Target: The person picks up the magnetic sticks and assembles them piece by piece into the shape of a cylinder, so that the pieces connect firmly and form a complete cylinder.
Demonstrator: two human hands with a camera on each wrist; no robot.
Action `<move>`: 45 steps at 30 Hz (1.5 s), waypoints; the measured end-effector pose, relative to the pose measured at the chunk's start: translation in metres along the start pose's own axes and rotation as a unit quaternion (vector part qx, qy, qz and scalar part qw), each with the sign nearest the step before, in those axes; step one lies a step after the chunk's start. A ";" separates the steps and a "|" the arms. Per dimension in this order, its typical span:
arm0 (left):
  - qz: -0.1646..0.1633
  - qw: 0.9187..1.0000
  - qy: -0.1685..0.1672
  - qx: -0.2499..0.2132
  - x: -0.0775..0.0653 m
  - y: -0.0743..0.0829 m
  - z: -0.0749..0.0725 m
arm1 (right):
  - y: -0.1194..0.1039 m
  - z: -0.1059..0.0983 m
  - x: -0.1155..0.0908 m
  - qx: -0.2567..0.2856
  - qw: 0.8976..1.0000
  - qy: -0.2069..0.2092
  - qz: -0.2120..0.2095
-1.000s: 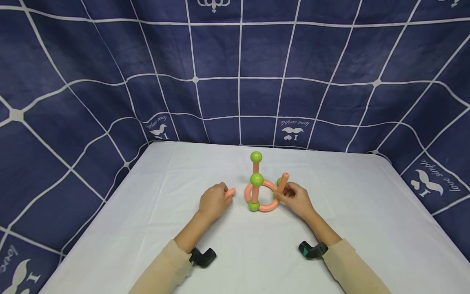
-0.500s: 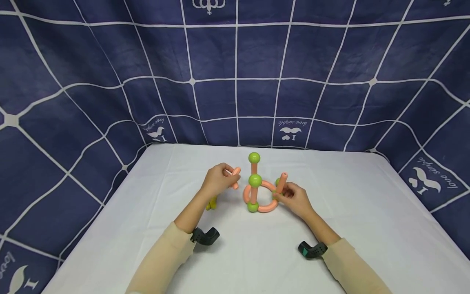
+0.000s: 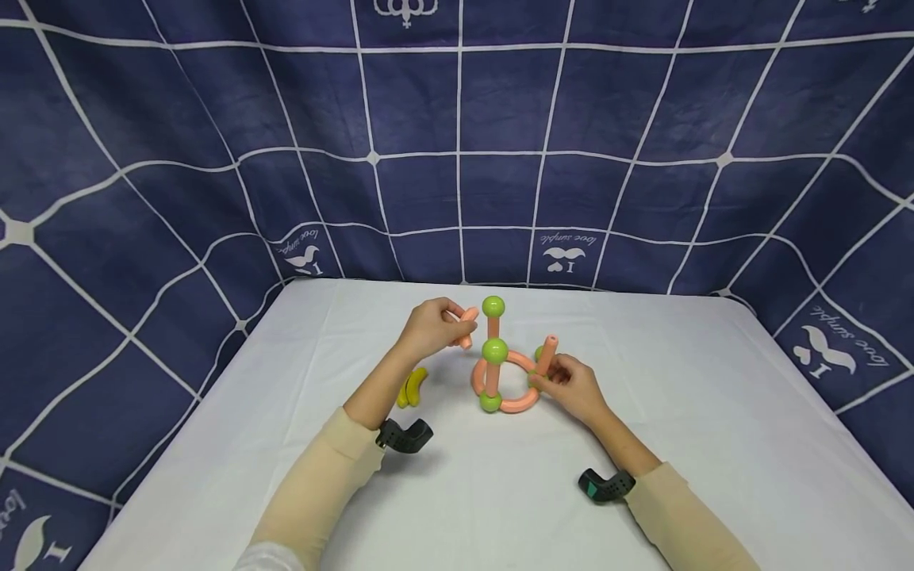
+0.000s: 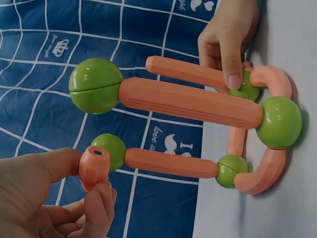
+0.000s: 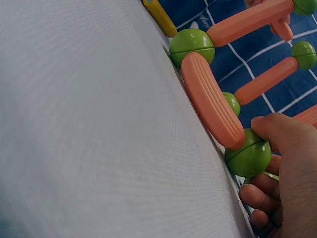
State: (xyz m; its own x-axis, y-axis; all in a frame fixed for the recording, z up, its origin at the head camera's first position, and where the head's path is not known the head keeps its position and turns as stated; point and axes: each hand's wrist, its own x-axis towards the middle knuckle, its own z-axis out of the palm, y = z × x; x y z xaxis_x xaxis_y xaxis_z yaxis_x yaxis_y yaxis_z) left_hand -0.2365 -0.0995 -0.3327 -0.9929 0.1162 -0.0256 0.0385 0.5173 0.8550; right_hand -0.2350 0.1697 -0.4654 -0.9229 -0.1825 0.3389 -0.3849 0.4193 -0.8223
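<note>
My left hand (image 3: pixel 433 329) pinches a short orange curved rod (image 4: pixel 94 171) between thumb and fingers, near the green ball (image 3: pixel 493 306) topping the rear upright rod (image 3: pixel 493 327). On the table, orange curved rods form a ring (image 3: pixel 520 405) joined by green balls. A front upright rod (image 3: pixel 493 382) also carries a green ball (image 3: pixel 495 350). At the ring's right side my right hand (image 3: pixel 574 390) grips the green joint ball (image 5: pixel 249 156), from which a bare-ended orange rod (image 3: pixel 547 354) rises, leaning slightly right.
Two yellow banana-shaped pieces (image 3: pixel 412 388) lie left of the ring, beside the left forearm. Another green ball (image 3: pixel 539 352) shows behind the right hand, partly hidden. The white-covered table (image 3: pixel 500 492) backs onto a dark blue checked curtain (image 3: pixel 507 190).
My left hand has lifted the curved rod up and away from the body, toward the rear upright's top ball, uncovering the yellow pieces. The right hand keeps its hold on the ring's ball.
</note>
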 end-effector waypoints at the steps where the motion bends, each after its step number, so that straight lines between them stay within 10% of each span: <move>1: -0.001 1.000 -0.002 0.000 0.000 0.002 0.001 | 0.001 0.000 0.000 0.000 1.000 0.001 0.000; 25: 0.004 1.000 -0.004 0.012 0.000 0.019 0.015 | 0.001 0.000 -0.004 -0.006 1.000 0.000 -0.006; 34: -0.008 0.994 0.061 -0.094 -0.005 -0.016 0.025 | 0.001 0.000 0.000 0.001 1.000 -0.004 -0.007; 45: 0.098 0.995 0.003 -0.014 -0.023 -0.066 0.061 | -0.001 0.000 0.001 -0.010 1.000 0.001 0.001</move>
State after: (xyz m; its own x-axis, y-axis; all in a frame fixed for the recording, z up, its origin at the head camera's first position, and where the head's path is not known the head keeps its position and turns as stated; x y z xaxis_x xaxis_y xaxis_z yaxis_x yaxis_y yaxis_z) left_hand -0.2095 -0.0843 -0.4200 -0.9674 0.2070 0.1462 0.2282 0.4606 0.8578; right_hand -0.2358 0.1696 -0.4644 -0.9240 -0.1788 0.3381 -0.3825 0.4368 -0.8142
